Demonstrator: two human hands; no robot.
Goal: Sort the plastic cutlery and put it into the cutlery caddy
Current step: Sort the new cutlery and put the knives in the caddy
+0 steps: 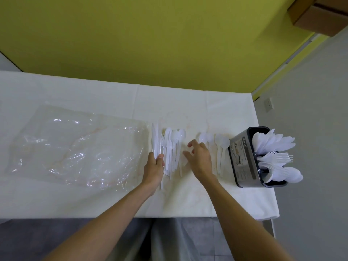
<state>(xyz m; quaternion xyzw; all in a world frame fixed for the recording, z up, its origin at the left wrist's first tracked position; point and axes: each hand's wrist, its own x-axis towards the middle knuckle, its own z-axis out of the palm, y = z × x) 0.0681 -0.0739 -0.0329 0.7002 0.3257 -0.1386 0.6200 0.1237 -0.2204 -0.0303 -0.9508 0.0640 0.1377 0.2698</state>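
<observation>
White plastic cutlery lies on the white table (75,200). A mixed pile of knives, forks and spoons (169,147) sits at the middle. My left hand (154,166) grips a bunch of white knives (155,138) at the pile's left side. My right hand (197,157) hovers just right of the pile with fingers spread, holding nothing. A few spoons (218,144) lie between that hand and the caddy. The grey cutlery caddy (243,157) stands at the table's right edge, holding knives, forks and spoons in separate sections.
A crumpled clear plastic bag (75,147) is spread over the left half of the table. A yellow-green wall (150,44) rises behind the table. Grey floor lies to the right, past the table's edge.
</observation>
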